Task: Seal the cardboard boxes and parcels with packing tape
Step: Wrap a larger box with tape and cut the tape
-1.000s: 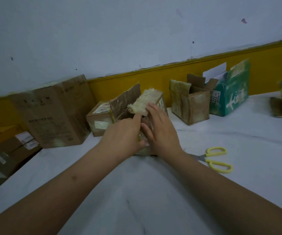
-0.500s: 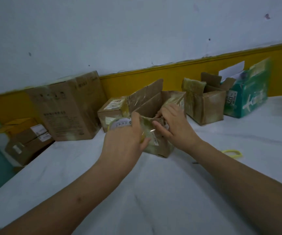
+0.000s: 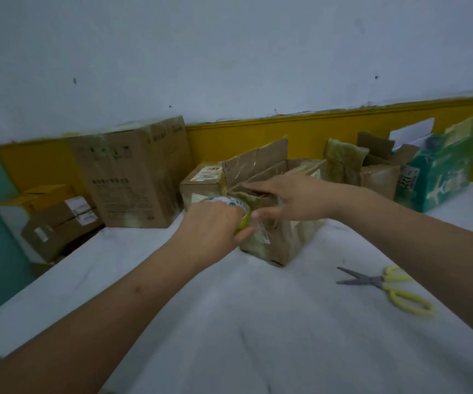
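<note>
A small brown cardboard box (image 3: 283, 240) with old tape on its sides stands in the middle of the white table (image 3: 258, 322), its flaps up and its top open. My left hand (image 3: 212, 226) grips a roll of clear packing tape (image 3: 234, 206) at the box's near left corner. My right hand (image 3: 295, 199) lies flat over the box's open top with fingers stretched out to the left, its thumb down against the front face next to the roll.
Yellow-handled scissors (image 3: 391, 290) lie on the table to the right. Along the wall stand a tall brown carton (image 3: 133, 177), a small labelled box (image 3: 204, 183), an open taped box (image 3: 371, 172) and a green box (image 3: 442, 177). More cartons (image 3: 56, 223) sit low at the left.
My right hand moved from pinching at the box's front to lying spread over its top. The left hand with the tape roll stayed at the near left corner. The scissors came back into full view.
</note>
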### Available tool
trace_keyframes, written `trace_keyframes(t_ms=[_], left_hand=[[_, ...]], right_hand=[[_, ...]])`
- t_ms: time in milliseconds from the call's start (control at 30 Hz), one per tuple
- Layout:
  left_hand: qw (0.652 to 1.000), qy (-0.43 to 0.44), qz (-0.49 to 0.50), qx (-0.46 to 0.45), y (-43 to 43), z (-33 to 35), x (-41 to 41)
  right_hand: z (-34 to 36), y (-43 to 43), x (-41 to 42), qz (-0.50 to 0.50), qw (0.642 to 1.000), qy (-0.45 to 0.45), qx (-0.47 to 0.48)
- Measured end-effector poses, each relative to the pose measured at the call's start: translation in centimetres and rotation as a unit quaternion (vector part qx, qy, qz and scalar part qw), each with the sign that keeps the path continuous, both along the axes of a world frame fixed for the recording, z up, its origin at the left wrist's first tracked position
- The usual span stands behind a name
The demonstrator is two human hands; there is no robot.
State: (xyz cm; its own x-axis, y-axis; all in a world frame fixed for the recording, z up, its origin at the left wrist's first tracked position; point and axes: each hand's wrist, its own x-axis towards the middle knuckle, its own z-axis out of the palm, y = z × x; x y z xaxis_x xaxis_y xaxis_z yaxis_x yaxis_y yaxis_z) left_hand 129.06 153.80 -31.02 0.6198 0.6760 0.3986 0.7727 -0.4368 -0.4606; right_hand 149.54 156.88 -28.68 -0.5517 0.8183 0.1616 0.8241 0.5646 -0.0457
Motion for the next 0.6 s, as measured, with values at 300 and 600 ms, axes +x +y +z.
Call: trace_keyframes(t_ms=[300,600], left_hand=[[0.997,-0.029,-0.052,-0.058,0.4,0.8,-1.8],[0.991,0.010,-0.007,-0.133,2.9,2.2,-5.7]], right_hand=[[-1.0,0.0,0.1,0.050,0.998,0.018,0.027],[-0.5,-0.6,0.2,0.103,0.994,0.022,-0.017]])
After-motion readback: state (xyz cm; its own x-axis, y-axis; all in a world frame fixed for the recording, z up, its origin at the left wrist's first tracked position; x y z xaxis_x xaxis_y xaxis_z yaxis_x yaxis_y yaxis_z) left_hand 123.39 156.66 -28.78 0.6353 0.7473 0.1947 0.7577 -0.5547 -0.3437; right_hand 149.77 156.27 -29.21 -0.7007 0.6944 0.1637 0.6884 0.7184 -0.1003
